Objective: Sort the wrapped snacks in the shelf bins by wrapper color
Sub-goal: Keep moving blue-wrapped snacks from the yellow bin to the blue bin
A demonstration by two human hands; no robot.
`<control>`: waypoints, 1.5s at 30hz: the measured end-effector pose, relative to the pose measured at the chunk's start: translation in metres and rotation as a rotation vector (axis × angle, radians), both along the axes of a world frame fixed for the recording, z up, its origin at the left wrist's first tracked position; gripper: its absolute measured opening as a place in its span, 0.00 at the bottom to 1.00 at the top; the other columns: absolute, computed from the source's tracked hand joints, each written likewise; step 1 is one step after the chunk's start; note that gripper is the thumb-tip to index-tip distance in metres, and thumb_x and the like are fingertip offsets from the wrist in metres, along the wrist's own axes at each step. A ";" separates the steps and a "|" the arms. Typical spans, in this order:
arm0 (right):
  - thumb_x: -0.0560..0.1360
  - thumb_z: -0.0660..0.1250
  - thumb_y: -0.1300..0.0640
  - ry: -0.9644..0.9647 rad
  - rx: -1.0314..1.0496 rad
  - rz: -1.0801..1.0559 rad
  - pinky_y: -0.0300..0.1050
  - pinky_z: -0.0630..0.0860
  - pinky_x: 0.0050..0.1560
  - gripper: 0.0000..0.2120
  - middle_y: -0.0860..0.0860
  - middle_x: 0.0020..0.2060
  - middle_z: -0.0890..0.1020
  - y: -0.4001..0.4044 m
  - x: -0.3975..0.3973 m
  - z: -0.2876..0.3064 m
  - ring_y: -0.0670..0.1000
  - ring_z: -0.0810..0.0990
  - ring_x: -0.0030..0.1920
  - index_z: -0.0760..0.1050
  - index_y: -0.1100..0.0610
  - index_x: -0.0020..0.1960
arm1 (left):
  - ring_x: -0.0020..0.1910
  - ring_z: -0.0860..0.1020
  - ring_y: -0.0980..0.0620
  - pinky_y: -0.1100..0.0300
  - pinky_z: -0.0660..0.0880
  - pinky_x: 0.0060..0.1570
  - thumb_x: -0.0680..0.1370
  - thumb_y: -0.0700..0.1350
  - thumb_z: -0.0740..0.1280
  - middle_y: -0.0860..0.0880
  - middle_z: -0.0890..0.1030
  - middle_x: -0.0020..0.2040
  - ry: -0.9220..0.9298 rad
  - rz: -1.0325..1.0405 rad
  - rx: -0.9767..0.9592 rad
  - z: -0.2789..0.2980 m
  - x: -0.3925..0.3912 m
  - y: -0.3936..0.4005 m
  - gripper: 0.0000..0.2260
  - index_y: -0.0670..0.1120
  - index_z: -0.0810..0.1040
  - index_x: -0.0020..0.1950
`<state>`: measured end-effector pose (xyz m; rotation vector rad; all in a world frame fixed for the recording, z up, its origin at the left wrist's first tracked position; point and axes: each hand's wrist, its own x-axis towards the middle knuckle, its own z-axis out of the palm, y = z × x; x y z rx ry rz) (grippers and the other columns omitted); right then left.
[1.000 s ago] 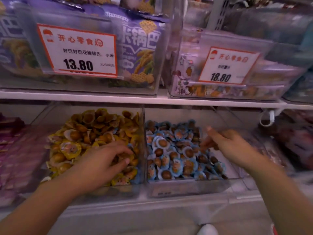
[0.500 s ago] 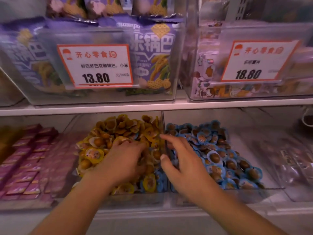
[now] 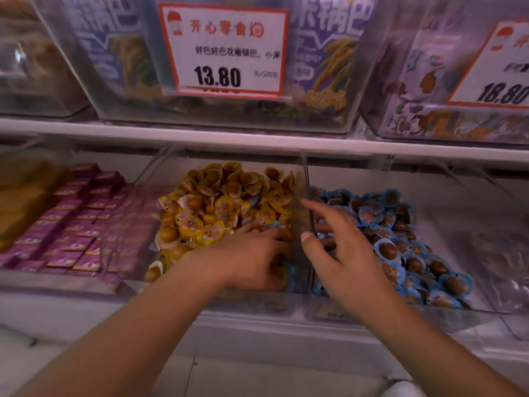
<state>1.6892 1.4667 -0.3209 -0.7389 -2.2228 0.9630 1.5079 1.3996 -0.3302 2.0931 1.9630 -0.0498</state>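
Observation:
A clear bin (image 3: 160, 173) holds a heap of yellow-wrapped snacks (image 3: 226, 196). The bin (image 3: 472, 309) to its right holds blue-wrapped snacks (image 3: 400, 242). A few blue wrappers (image 3: 289, 277) lie along the yellow bin's right wall. My left hand (image 3: 252, 259) lies palm down on the yellow heap, fingers stretched right into that corner, fingertips buried among the wrappers. My right hand (image 3: 343, 253) hovers over the blue bin's left edge with fingers spread and the index finger pointing up-left; it holds nothing.
Purple boxes (image 3: 74, 224) fill the bin on the left. Clear packets (image 3: 492, 253) lie in the bin at far right. A white shelf board (image 3: 257, 138) runs low overhead, carrying bins of purple bags and price tags (image 3: 226, 53).
The view has moved closer and shifted left. My left hand has slid right toward the yellow bin's right wall. My right hand has moved from the far right to the divider between the bins.

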 end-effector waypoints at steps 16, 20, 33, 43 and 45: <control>0.77 0.60 0.44 -0.028 0.030 -0.030 0.41 0.76 0.57 0.23 0.39 0.60 0.71 -0.003 -0.001 0.003 0.34 0.72 0.59 0.66 0.39 0.72 | 0.42 0.77 0.60 0.60 0.72 0.41 0.75 0.46 0.67 0.56 0.81 0.45 -0.326 0.173 0.440 0.014 -0.016 -0.011 0.06 0.56 0.76 0.50; 0.77 0.61 0.46 -0.017 0.033 -0.040 0.48 0.77 0.57 0.22 0.40 0.59 0.71 -0.004 -0.002 0.003 0.38 0.75 0.57 0.67 0.40 0.71 | 0.39 0.78 0.55 0.54 0.77 0.42 0.78 0.53 0.63 0.52 0.81 0.41 -0.303 0.093 0.000 0.013 0.003 -0.015 0.08 0.52 0.80 0.46; 0.78 0.61 0.46 -0.034 0.074 -0.033 0.48 0.77 0.56 0.22 0.40 0.58 0.71 -0.004 -0.002 0.002 0.37 0.73 0.57 0.66 0.41 0.72 | 0.57 0.71 0.49 0.54 0.67 0.63 0.84 0.54 0.49 0.42 0.74 0.61 -0.185 0.055 -0.376 0.031 0.018 -0.026 0.19 0.46 0.74 0.62; 0.79 0.60 0.44 -0.044 0.061 -0.028 0.42 0.74 0.51 0.22 0.41 0.58 0.70 -0.004 0.000 0.002 0.42 0.75 0.51 0.64 0.38 0.72 | 0.64 0.74 0.54 0.54 0.72 0.63 0.59 0.85 0.54 0.59 0.74 0.67 -0.174 0.102 -0.420 0.025 0.015 -0.034 0.44 0.63 0.68 0.69; 0.79 0.60 0.44 -0.044 0.056 -0.027 0.42 0.74 0.53 0.22 0.41 0.59 0.70 -0.005 -0.001 0.002 0.42 0.75 0.52 0.64 0.38 0.72 | 0.54 0.78 0.55 0.54 0.76 0.56 0.62 0.79 0.64 0.59 0.79 0.58 -0.177 0.051 -0.349 0.023 0.009 -0.036 0.36 0.60 0.72 0.62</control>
